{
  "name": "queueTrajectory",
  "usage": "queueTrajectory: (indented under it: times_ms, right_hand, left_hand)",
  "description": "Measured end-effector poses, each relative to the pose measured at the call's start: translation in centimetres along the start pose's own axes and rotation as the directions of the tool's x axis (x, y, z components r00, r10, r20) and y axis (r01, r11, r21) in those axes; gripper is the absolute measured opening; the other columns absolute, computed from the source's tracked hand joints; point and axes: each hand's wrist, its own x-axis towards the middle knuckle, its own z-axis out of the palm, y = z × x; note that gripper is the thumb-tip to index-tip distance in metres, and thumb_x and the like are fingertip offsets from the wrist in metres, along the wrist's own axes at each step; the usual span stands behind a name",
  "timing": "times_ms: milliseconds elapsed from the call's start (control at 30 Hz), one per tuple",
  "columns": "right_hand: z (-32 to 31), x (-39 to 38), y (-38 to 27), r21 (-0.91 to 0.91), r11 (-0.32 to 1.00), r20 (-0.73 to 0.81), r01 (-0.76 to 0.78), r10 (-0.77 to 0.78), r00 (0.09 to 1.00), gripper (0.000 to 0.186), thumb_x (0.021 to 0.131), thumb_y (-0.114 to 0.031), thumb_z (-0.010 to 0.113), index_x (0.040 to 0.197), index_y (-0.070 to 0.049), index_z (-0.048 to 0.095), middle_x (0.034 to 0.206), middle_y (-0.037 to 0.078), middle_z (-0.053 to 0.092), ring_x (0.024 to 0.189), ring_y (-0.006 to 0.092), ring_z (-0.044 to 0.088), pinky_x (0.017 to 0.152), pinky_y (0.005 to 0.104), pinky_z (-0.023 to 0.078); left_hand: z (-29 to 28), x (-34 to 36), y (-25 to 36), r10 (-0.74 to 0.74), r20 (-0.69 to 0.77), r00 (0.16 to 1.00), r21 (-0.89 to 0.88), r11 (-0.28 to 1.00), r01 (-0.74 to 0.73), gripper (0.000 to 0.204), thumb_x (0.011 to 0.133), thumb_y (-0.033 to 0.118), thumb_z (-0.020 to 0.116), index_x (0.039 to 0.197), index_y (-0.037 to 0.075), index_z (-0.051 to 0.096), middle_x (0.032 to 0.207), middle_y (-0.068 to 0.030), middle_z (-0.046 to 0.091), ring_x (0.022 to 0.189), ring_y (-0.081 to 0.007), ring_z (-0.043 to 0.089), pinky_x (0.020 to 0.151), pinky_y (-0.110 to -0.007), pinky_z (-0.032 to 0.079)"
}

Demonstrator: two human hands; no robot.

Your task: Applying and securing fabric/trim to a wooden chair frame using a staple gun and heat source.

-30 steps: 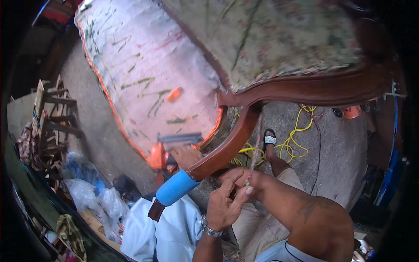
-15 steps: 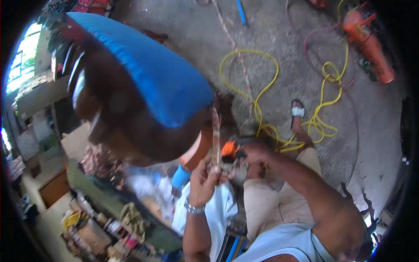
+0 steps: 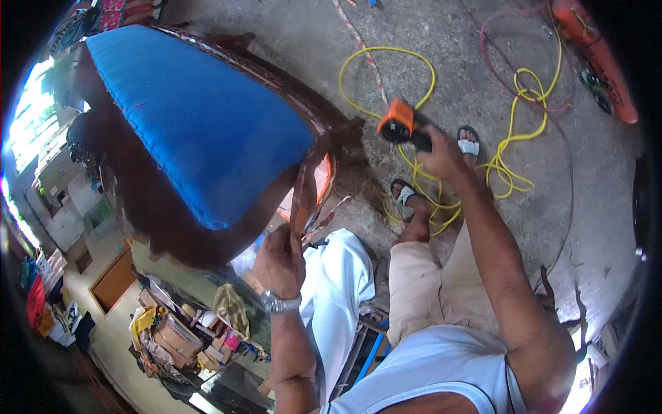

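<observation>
A blue padded panel (image 3: 207,124) is set in a dark brown carved wooden frame (image 3: 145,207), which looks like part of a chair. At the frame's near lower corner, my left hand (image 3: 279,262) is closed round a narrow brown wooden piece, its fingertips partly hidden. A thin reddish strip (image 3: 329,217) sticks out beside it. Out to the right, over the floor, my right hand (image 3: 441,155) grips the black handle of an orange-and-black handheld power tool (image 3: 398,123). The tool is apart from the frame.
Yellow hose (image 3: 514,148) lies in loops on the concrete floor (image 3: 455,62) around my sandalled feet. An orange cylinder (image 3: 600,62) lies at the far right. White cloth (image 3: 338,276) hangs near my left forearm. Boxes and clutter (image 3: 179,338) are piled at the lower left.
My right hand has swung the tool away from the frame, up and to the right. My left hand has shifted left and slightly down. The view has shifted, showing more of the frame.
</observation>
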Motion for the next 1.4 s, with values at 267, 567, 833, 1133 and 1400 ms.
queueTrajectory:
  times_ms: [267, 567, 833, 1133, 1400]
  right_hand:
    - [0.1, 4.6, -3.2, 0.264, 0.959, -0.214, 0.104, -0.047, 0.976, 0.052, 0.088, -0.043, 0.075, 0.12, -0.005, 0.058, 0.107, 0.023, 0.071, 0.105, 0.0439, 0.069, 0.087, 0.0501, 0.054]
    - [11.4, 15.4, 6.4, 0.151, 0.989, -0.069, -0.003, 0.013, 0.998, 0.047, 0.09, -0.037, 0.07, 0.119, -0.002, 0.059, 0.103, 0.027, 0.07, 0.1, 0.0455, 0.069, 0.086, 0.053, 0.053]
    - [17.0, 24.7, 9.1, 0.152, 0.976, -0.103, 0.159, -0.144, 0.984, 0.052, 0.086, -0.033, 0.071, 0.126, -0.002, 0.061, 0.11, 0.027, 0.07, 0.106, 0.0449, 0.068, 0.089, 0.0504, 0.052]
    - [17.0, 23.3, 11.9, 0.25, 0.951, -0.24, 0.184, -0.123, 0.963, 0.05, 0.085, -0.032, 0.07, 0.121, 0.001, 0.066, 0.108, 0.024, 0.072, 0.106, 0.0392, 0.069, 0.093, 0.0445, 0.051]
    - [17.0, 22.3, 13.2, 0.358, 0.883, -0.344, 0.302, -0.176, 0.922, 0.051, 0.085, -0.036, 0.07, 0.121, -0.001, 0.065, 0.105, 0.021, 0.072, 0.097, 0.0374, 0.07, 0.087, 0.0466, 0.052]
  left_hand:
    - [-0.8, 3.5, 3.3, 0.199, 0.131, 0.971, 0.309, 0.923, -0.231, 0.002, 0.09, 0.012, 0.071, 0.092, 0.011, 0.072, 0.077, -0.013, 0.065, 0.066, -0.0334, 0.064, 0.057, -0.044, 0.051]
    - [1.6, 4.2, 3.2, 0.363, 0.059, 0.93, 0.764, 0.584, -0.276, 0.006, 0.09, 0.016, 0.073, 0.091, 0.01, 0.071, 0.074, -0.0076, 0.059, 0.067, -0.0285, 0.06, 0.057, -0.041, 0.048]
    - [2.7, 6.7, 2.3, 0.373, -0.035, 0.927, 0.924, 0.366, -0.112, 0.017, 0.091, 0.028, 0.077, 0.088, 0.012, 0.072, 0.075, -0.0024, 0.064, 0.088, -0.0237, 0.063, 0.093, -0.046, 0.039]
    - [2.4, 7.6, 4.6, 0.208, -0.219, 0.953, 0.547, 0.835, -0.057, 0.021, 0.09, 0.02, 0.078, 0.083, 0.005, 0.066, 0.064, 0.0013, 0.061, 0.059, -0.0057, 0.05, 0.058, -0.029, 0.041]
    - [1.7, 8.5, 5.9, 0.285, -0.106, 0.953, 0.752, 0.65, -0.111, 0.03, 0.092, 0.026, 0.076, 0.079, 0.003, 0.062, 0.061, -0.0042, 0.058, 0.055, -0.0121, 0.052, 0.056, -0.033, 0.042]
